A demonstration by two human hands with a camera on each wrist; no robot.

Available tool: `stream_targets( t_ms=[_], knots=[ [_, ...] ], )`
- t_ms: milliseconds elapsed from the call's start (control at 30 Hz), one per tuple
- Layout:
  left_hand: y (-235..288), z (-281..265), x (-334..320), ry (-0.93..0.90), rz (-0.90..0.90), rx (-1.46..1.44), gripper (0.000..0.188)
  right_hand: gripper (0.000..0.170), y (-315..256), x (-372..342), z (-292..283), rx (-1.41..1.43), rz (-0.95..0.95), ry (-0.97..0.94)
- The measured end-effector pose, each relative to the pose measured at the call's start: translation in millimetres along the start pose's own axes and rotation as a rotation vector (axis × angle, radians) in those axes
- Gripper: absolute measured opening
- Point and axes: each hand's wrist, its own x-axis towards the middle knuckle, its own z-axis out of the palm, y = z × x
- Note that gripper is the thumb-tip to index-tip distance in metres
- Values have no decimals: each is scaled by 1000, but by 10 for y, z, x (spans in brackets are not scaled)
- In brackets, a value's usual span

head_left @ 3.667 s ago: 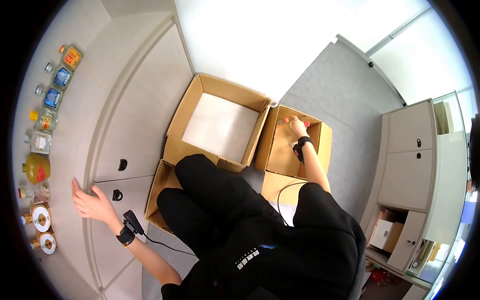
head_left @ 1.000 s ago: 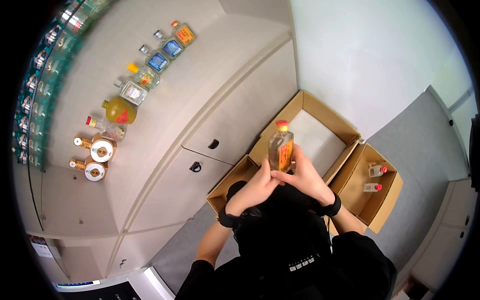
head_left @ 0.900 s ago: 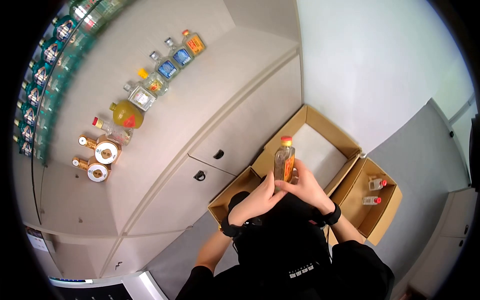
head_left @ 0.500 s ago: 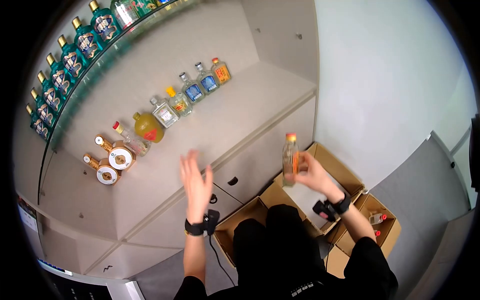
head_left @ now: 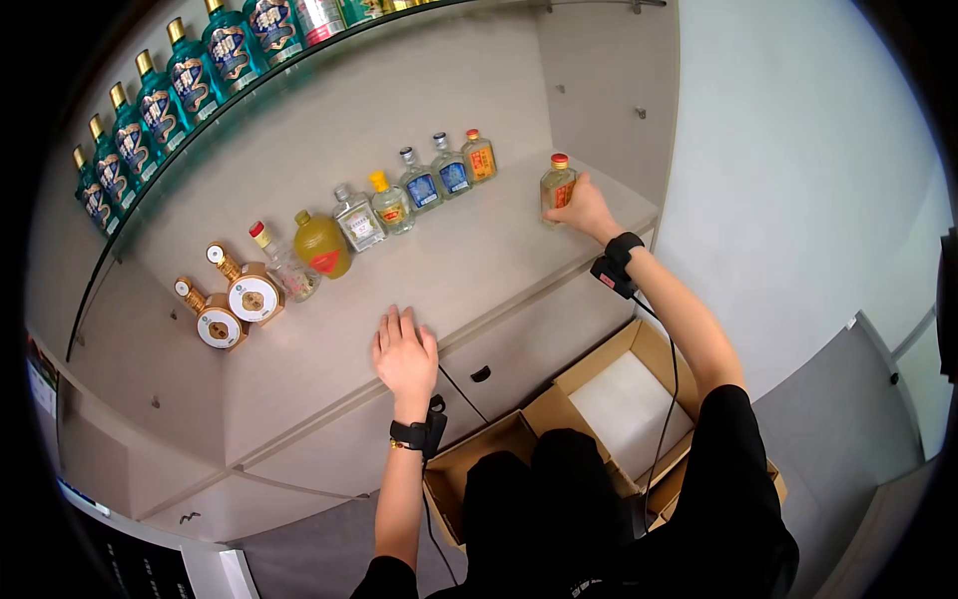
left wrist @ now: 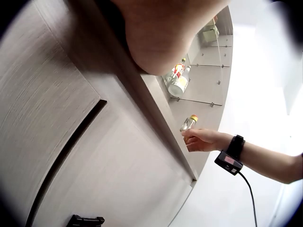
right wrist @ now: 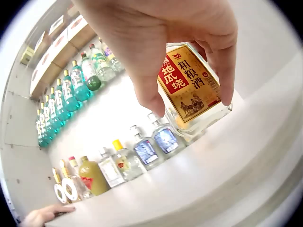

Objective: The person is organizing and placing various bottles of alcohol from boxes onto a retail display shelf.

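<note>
My right hand (head_left: 589,212) grips a small clear liquor bottle (head_left: 555,188) with a red-and-yellow cap, upright at the right end of the cabinet shelf. Thumb and fingers hold it from both sides. In the right wrist view the bottle's gold and red label (right wrist: 191,82) faces the camera, and its base is close to the shelf surface. My left hand (head_left: 405,354) rests flat on the shelf's front edge, fingers extended, holding nothing. To the left of the held bottle, a row of liquor bottles lines the shelf, ending in a matching orange-labelled bottle (head_left: 480,158).
A glass shelf (head_left: 299,58) above carries several teal bottles (head_left: 232,48). A side panel (head_left: 614,100) bounds the shelf at right. Below stand open cardboard boxes, one with a white sheet (head_left: 629,409) inside. Cables (head_left: 671,399) trail from both wrists.
My right hand reached into a box, then both hands held the bottle. The left let go and came down on the shelf edge; the right carried the bottle up to the shelf's right end.
</note>
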Motion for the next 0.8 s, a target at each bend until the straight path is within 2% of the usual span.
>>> stream_targets(
  t_ms=[167,500,600,667,800],
  knots=[
    [19,-24,16,30,15,-20,34,79,162,103,179,-89,57,22],
    [9,-13,1,21,4,-56,35,73,137,-11,268,-165,43,81],
    [2,-18,-5,27,7,-43,35,82,200,40,286,-137,70,44],
    [2,-31,-1,27,14,-51,35,99,239,67,254,-71,59,-29],
    [11,-21,5,32,7,-49,34,108,110,-5,83,-139,80,61]
  ],
)
